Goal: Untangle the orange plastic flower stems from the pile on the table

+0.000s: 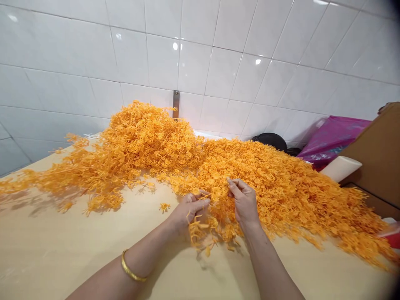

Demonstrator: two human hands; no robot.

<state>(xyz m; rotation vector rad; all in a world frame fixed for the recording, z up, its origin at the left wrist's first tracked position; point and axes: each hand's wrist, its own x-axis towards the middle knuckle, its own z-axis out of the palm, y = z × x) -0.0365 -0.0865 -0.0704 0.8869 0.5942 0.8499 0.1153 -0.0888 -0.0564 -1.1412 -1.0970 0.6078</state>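
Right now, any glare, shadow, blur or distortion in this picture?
In the head view, bright reflections glare off the white wall tiles; in the head view, shadows fall on the tabletop below the orange artificial foliage, which blurs toward both side edges; in the head view, tile lines fan outward and the right corners darken.

A gold-coloured metal bangle [126, 269] rings the person's left forearm [146, 250], a slim, rounded, stiff-looking band with a polished, yellow sheen and small bright glints along its curve; any engraving is too fine to make out. Past the bangle, toward the fingers, the wrist and the left hand [189, 210] are bare, as is the arm behind it. Well to the right of the bangle, the right forearm [268, 258] and right hand [245, 204] are bare too.
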